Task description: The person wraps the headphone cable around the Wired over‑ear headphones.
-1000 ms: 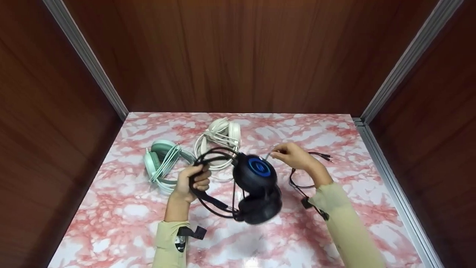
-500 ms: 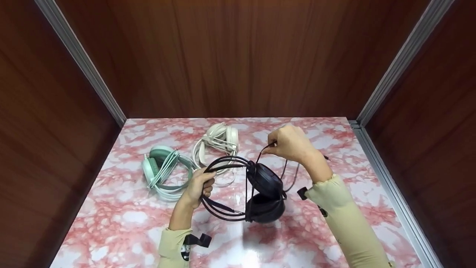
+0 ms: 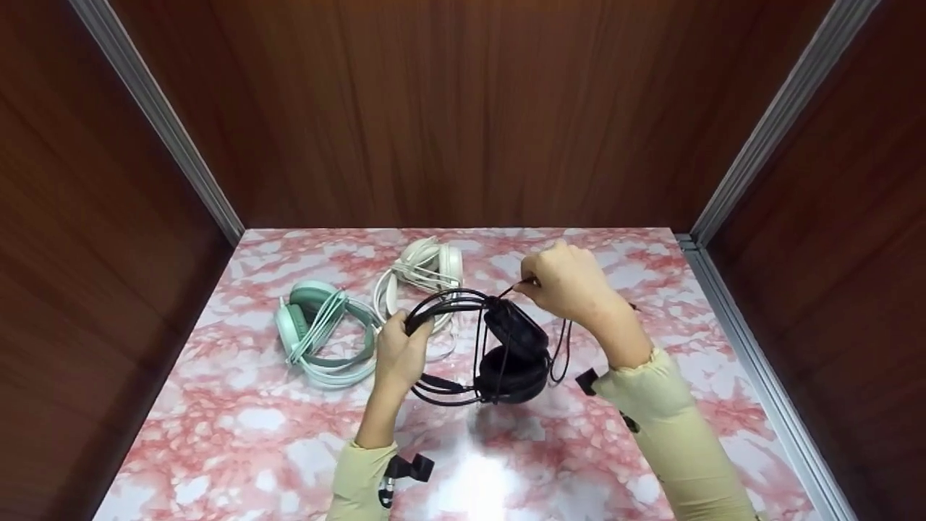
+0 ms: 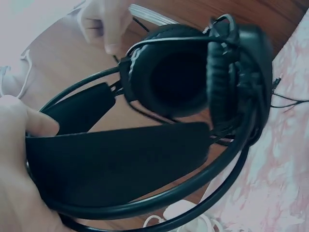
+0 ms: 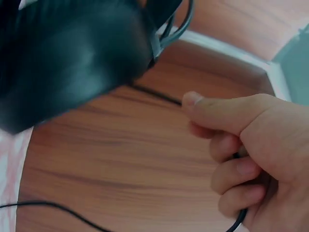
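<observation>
Black over-ear headphones [image 3: 514, 373] are held up above the table, ear cups to the right. My left hand [image 3: 401, 351] grips them by the headband; in the left wrist view its thumb lies over the padded strap [image 4: 125, 159]. Beside the upper ear cup, my right hand [image 3: 571, 282] pinches the black cable [image 5: 157, 94] between thumb and forefinger, its other fingers curled round more of it. The cable runs from that hand to the headphones, and strands of it cross between the ear cups. A loop of cable hangs below the right hand.
Green headphones [image 3: 291, 325] with their cable wound round them lie on the marbled table [image 3: 239, 434] at the left. White headphones [image 3: 450, 264], also wrapped in cable, lie behind. Brown wood-grain panels [image 3: 463, 116] enclose the back and sides.
The headphones have turned so the lit blue logo no longer shows. My right hand has risen and drawn the cable up across the ear cup. My left hand has shifted slightly right.
</observation>
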Demonstrator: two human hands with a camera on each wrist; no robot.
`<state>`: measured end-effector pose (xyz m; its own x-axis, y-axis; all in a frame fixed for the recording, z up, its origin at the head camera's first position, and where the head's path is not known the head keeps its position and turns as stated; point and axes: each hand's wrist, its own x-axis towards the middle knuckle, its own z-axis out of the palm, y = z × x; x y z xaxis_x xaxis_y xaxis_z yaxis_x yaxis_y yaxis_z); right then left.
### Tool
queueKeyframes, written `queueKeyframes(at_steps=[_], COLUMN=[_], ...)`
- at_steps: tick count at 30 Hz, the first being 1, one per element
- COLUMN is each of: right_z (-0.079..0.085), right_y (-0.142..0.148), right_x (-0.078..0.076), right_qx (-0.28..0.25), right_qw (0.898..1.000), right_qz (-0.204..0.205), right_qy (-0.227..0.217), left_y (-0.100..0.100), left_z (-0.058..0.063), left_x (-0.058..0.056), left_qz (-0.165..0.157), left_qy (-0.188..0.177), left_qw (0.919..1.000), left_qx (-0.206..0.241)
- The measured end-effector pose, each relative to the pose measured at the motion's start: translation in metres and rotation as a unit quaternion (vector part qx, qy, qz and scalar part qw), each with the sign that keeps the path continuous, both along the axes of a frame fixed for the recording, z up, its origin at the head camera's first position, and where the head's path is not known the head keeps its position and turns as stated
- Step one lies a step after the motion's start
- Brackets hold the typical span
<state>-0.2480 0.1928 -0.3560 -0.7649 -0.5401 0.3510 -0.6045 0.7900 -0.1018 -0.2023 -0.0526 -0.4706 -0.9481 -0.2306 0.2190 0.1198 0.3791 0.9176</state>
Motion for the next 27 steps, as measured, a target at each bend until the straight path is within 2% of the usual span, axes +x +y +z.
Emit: queueKeyframes(at_steps=[5,7,12,17,19,21,24,27], right_z=[-0.003,-0.007,-0.024,-0.046,-0.055,-0.066,-0.089,-0.112], right_y=[-0.004,-0.005,-0.009,-0.015,-0.016,-0.016,-0.012,-0.005], right_x=[0.016,0.022,0.040,0.059,0.066,0.072,0.079,0.083], right_qx=[-0.040,-0.052,-0.073,-0.096,-0.114,-0.126,-0.149,-0.175], right_qw=[0.998,0.998,0.995,0.992,0.989,0.987,0.985,0.981], right_qz=[0.024,0.026,0.008,-0.003,0.003,0.014,0.033,0.044], right_qy=[-0.028,-0.037,-0.071,-0.086,-0.095,-0.094,-0.080,-0.069], left_y=[0.010,0.010,0.008,0.008,0.005,0.000,-0.010,-0.019], left_z=[-0.003,-0.004,-0.003,0.003,0.006,0.009,0.014,0.017], left_x=[-0.006,-0.010,-0.019,-0.027,-0.030,-0.033,-0.035,-0.036], left_qz=[0.082,0.109,0.146,0.158,0.159,0.164,0.151,0.121], left_qy=[0.030,0.047,0.063,0.080,0.093,0.102,0.104,0.095], left_qw=[0.9956,0.9924,0.9868,0.9771,0.9686,0.9563,0.9315,0.9027], left_qx=[-0.034,-0.033,0.033,0.119,0.167,0.220,0.314,0.402])
